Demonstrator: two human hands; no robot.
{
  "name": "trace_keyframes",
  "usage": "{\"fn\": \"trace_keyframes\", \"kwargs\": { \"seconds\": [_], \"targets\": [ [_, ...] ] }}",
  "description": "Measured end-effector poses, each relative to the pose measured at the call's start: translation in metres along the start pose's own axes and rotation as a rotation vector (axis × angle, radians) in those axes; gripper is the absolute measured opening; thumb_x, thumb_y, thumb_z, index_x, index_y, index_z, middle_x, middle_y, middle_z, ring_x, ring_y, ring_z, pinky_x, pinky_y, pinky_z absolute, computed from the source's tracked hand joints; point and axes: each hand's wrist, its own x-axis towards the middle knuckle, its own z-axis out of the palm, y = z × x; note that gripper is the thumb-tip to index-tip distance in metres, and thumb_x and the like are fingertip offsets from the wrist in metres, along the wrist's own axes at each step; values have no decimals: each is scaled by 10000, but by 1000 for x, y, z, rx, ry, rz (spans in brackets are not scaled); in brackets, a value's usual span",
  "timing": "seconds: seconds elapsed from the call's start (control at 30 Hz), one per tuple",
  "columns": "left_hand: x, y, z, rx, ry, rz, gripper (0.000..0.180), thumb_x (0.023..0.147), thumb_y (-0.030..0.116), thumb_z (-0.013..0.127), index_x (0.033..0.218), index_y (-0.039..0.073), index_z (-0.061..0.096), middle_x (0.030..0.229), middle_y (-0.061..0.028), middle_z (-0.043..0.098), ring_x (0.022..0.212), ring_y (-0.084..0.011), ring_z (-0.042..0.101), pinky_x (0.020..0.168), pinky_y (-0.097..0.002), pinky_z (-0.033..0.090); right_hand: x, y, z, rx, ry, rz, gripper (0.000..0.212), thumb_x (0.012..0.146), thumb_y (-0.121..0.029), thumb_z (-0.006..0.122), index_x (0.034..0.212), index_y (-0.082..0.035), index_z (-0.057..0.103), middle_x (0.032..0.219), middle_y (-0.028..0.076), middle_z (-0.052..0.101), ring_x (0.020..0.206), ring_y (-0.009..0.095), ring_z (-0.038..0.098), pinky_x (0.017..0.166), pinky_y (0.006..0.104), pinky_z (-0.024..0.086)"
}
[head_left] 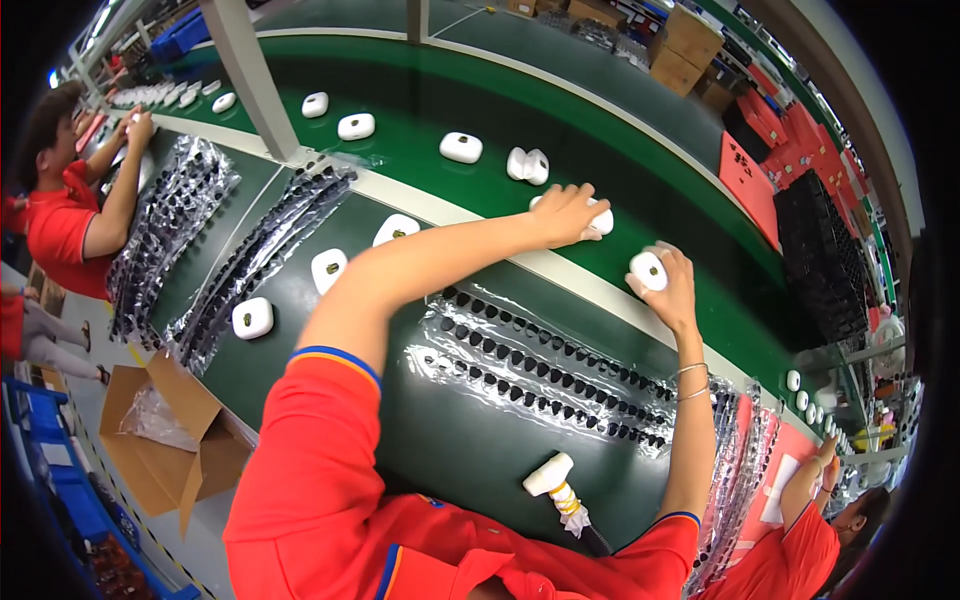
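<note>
Over the green conveyor belt, my left hand (567, 215) has its fingers wrapped over a small white rounded case (602, 219), which is partly hidden under them. Farther right, my right hand (676, 290) grips another white case (648, 269), its dark oval mark turned upward. An opened white case (528, 166) sits on the belt just beyond my left hand. Three more white cases, one of them this case (252, 318), lie on the dark green bench left of my left arm. Below my hands, clear plastic strips (545, 365) hold rows of small black parts.
A white-headed hammer (549, 474) with a wrapped handle lies near my body. A metal post (248, 75) rises at the belt's near edge. Co-workers sit left (70, 210) and right (800, 540). An open cardboard box (170, 430) stands at lower left; black crates (822, 250) are stacked far right.
</note>
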Motion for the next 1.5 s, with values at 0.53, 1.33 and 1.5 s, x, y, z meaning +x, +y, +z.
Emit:
{"fn": "trace_keyframes", "kwargs": {
  "seconds": [0.53,1.33,1.5],
  "targets": [
    [-228,-108,-171,415,-155,-535,692,651,153,697,1264,37,396,1218,-211,400,1098,-357,426,866,-433,398,76,-243,125,566,-358,-523,769,592,-464,744,1189,-86,440,1285,198,355,1203,359,324,987,478,270],
    [-125,-117,-129,-28,-219,-486,553,658,311,714,1131,94,528,1031,-140,545,993,-304,529,830,-378,443,90,-162,116,450,-107,24,635,624,-122,719,1136,41,381,1119,202,433,867,281,589,763,339,490],
    [-162,-125,-169,306,-310,-453,449,676,248,699,1063,54,579,1036,-169,549,994,-330,522,841,-406,439,66,-193,78,802,-201,-19,524,735,-218,707,1138,-10,444,1146,151,506,981,248,579,821,332,473]
  ]
}}
